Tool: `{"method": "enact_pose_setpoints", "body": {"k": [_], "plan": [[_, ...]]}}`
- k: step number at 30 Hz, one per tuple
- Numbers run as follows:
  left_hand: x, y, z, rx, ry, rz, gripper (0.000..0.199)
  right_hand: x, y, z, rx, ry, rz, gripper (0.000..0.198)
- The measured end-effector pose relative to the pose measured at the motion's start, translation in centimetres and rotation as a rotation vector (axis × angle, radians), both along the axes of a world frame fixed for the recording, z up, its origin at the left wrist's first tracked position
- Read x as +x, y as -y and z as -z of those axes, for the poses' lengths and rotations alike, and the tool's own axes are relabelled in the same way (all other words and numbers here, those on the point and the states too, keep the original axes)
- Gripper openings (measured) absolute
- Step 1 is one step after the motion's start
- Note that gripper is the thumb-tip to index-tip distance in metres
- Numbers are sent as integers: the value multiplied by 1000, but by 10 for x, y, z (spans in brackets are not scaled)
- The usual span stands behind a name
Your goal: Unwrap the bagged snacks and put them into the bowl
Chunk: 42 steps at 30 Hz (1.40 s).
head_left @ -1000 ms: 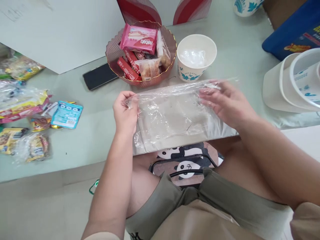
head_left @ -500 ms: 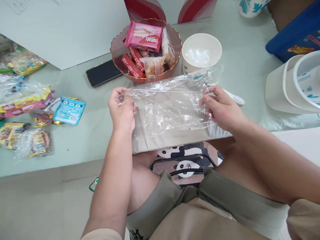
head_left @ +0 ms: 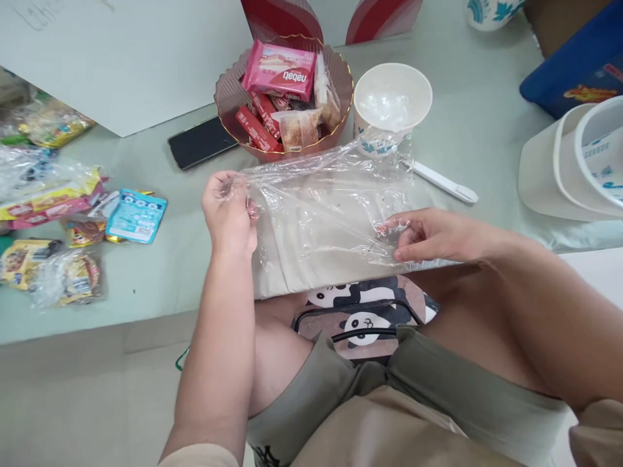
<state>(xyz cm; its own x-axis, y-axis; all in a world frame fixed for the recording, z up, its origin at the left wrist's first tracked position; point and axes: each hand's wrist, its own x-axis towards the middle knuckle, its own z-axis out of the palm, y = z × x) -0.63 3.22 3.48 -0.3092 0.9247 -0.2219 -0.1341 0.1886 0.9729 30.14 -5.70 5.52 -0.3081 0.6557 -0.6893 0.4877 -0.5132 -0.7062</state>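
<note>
Right hand (head_left: 435, 237) has shifted toward the body, away from the paper cup (head_left: 412, 107); whether its fingers grip the clear plastic (head_left: 316, 217) nearside of that cup, I cannot tell. Left hand (head_left: 228, 211) pinches it — spreading seems underway, calling for a firm right hold.

Clear sheet (head_left: 316, 227) is reading as thin plastic film: glossy, crinkled, throwing white glints. Ribbed bowl (head_left: 235, 84) is looking translucent and smooth, glass or plastic, can't tell which; its rim is showing metallic gold. Pink wrapper (head_left: 281, 70) is showing glossy printed film. White cup (head_left: 417, 97) is looking like matt paper. Phone (head_left: 202, 144) is presenting a smooth dark face. White tool (head_left: 445, 183) and white bin (head_left: 540, 168) are looking like smooth plastic. Shorts (head_left: 292, 389) are showing matt cloth.
</note>
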Motion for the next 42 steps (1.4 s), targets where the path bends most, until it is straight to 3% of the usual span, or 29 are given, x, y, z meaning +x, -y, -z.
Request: {"method": "enact_pose_setpoints", "body": {"k": [5,8,11,15,20,24,27,32,36,39,42], "plan": [[4,2,-6,-161,38,164,23,1,-5,2,155,-107,278,64],[3,1,-6,-137,54,193,23,-4,-10,5,197,-61,279,46],[-2,0,-3,-98,94,215,18,-7,-14,9,403,99,344,19],[-14,1,0,-128,173,408,23,-7,-12,12,662,227,498,9],[-27,7,0,-196,232,703,55,-9,-12,9,646,188,704,9],[-25,11,-2,-284,208,839,64,-10,-17,7,621,132,786,10],[-16,12,-1,-334,10,773,41,-8,-18,8,625,147,748,9],[-4,10,4,-173,-101,557,13,-4,-17,9,713,189,661,9],[-4,5,5,-83,-96,397,4,2,-15,8,788,228,668,6],[-6,2,2,-81,-52,279,7,5,-14,8,776,81,760,11],[-7,0,-2,-107,17,269,9,7,-14,9,724,-86,778,15]]}}
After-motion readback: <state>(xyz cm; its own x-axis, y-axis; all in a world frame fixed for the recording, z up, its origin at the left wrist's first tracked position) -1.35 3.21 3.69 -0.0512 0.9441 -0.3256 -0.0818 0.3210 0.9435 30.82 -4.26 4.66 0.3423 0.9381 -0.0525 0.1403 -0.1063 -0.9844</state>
